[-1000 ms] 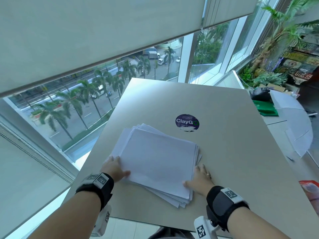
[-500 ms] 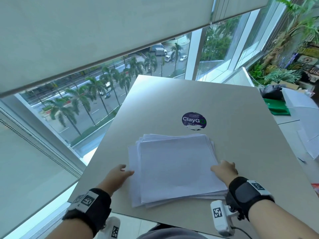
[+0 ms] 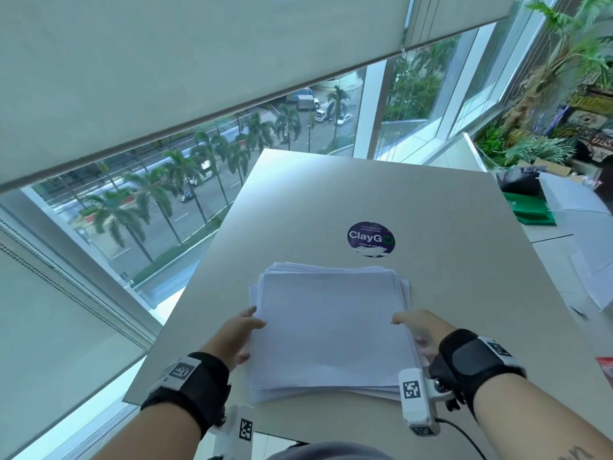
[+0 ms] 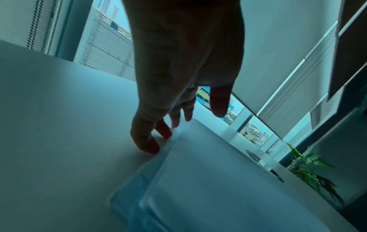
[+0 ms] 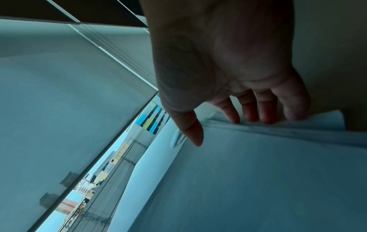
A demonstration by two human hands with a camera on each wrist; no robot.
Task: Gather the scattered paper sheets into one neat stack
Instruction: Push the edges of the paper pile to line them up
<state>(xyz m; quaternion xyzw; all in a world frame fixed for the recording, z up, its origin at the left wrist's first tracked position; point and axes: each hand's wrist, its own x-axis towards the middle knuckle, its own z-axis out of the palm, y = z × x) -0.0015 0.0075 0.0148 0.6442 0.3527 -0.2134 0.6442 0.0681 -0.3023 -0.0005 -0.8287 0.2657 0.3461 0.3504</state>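
Observation:
A stack of white paper sheets [image 3: 331, 330] lies on the grey table [image 3: 464, 260] in front of me, its edges still slightly fanned. My left hand [image 3: 238, 333] sits at the stack's left edge. In the left wrist view its straight fingertips [image 4: 151, 146] press against that edge of the paper [image 4: 218, 180], with the thumb raised above. My right hand [image 3: 418, 330] sits at the right edge. Its fingers [image 5: 258, 113] push against the sheets [image 5: 258, 172], tips hidden behind the edge, and the thumb hovers over the top sheet.
A round purple ClayGo sticker [image 3: 371, 239] is on the table just beyond the stack. The table's left edge borders a window with a drop to the street. To the right are a green bag [image 3: 530, 210], more white sheets [image 3: 590, 260] and plants [image 3: 547, 144].
The stack has turned from skewed to roughly square to me. Both hands have slid from its near corners to its left and right edges.

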